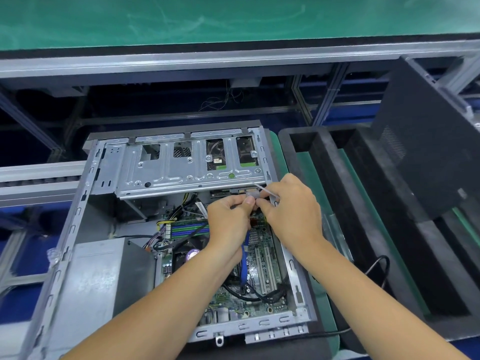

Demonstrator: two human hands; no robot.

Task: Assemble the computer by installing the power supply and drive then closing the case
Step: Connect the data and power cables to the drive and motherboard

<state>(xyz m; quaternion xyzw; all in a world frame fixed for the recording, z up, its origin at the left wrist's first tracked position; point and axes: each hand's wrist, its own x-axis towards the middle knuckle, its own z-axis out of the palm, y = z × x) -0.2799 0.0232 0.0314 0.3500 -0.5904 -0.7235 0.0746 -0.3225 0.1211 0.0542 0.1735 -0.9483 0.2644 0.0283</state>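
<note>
Head view, single camera: you wear it on your head, so it looks forward and steeply down from above your forearms. Wide-angle lens; straight rails bow toward the frame edges. Close range: the open computer case (161, 229) fills the lower centre, its drive cage (189, 165) at the far side from you. Your left hand (230, 222) and right hand (291, 211) meet near mid-frame, arms entering from the bottom edge. Right of the case the view takes in a black foam tray (337, 203) and a leaning dark side panel (428, 141). The top of the frame reaches a green bench surface (207, 16). No second view to overlap.
</note>
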